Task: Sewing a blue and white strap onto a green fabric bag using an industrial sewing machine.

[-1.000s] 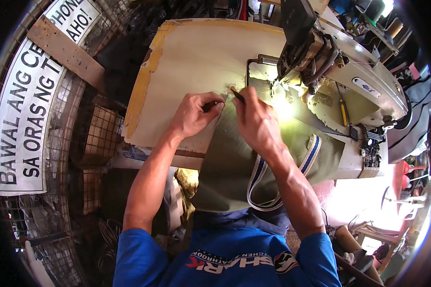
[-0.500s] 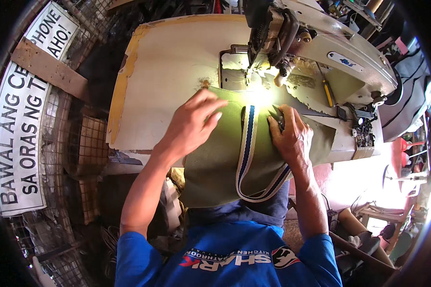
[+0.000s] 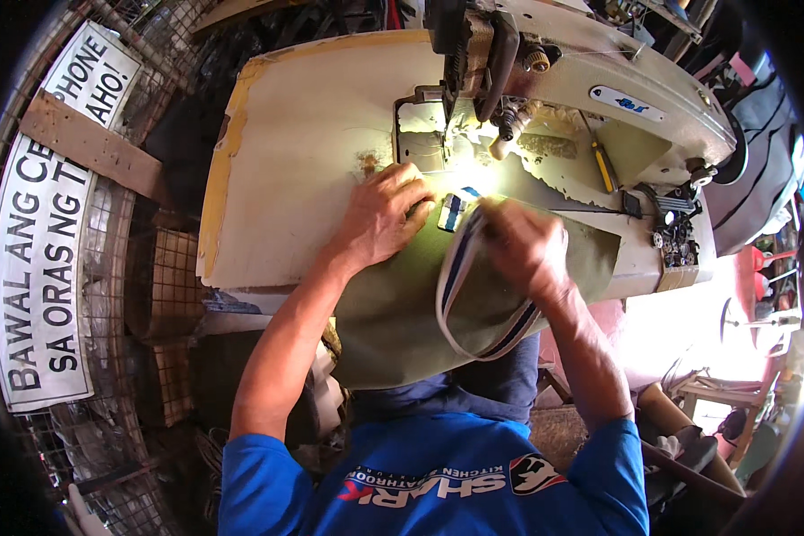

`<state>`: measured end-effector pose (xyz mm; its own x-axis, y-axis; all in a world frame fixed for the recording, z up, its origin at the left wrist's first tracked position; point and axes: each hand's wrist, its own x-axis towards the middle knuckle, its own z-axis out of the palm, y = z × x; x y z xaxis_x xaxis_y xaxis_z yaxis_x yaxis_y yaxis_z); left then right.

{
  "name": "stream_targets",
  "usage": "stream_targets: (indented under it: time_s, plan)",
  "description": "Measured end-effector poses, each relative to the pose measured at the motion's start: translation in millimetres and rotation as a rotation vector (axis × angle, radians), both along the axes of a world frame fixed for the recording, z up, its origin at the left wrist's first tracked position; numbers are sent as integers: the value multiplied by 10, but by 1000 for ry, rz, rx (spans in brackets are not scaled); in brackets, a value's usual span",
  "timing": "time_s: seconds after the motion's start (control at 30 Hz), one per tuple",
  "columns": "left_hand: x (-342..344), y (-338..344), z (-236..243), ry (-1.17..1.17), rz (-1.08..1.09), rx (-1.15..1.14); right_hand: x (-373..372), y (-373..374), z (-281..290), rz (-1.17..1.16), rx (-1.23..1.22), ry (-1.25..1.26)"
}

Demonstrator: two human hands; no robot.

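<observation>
My left hand (image 3: 386, 214) rests on the upper left of an olive-green fabric piece (image 3: 393, 322), fingers curled and closed; what they hold, if anything, is hidden. My right hand (image 3: 527, 246) is blurred by motion at the fingertips, beside a looped white-and-blue webbing strap (image 3: 447, 299) that hangs over the fabric; its grip is unclear. The strap's short end (image 3: 451, 212) lies on the fabric between my hands, below the lit needle area of the sewing machine (image 3: 630, 105).
The pale worktable (image 3: 295, 116) has taped edges. A yellow-handled tool (image 3: 605, 170) lies under the machine arm. A wire mesh wall (image 3: 174, 339) with a white sign (image 3: 49, 277) stands at left, cluttered shelving and stools (image 3: 715, 393) at right.
My left hand has moved down onto the fabric and curled. My right hand has moved up and leftward over the strap, and the dark snips it held no longer show. The view has shifted slightly.
</observation>
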<state>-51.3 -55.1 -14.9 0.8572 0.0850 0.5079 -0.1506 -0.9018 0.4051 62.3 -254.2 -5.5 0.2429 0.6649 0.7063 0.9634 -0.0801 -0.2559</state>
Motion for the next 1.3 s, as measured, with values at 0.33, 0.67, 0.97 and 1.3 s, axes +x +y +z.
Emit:
stream_targets:
  time_s: [0.33,0.67,0.97,1.3]
  plan:
    - [-15,64,14,8,-146,-230,516,114,-76,-385,-236,451]
    - [4,78,-24,2,-175,-321,-351,-390,564,-380,-332,212]
    - [-1,84,-25,26,-145,-265,-274,135,21,-124,-302,309]
    - [8,112,10,80,-194,-203,-257,186,-49,-178,-234,222]
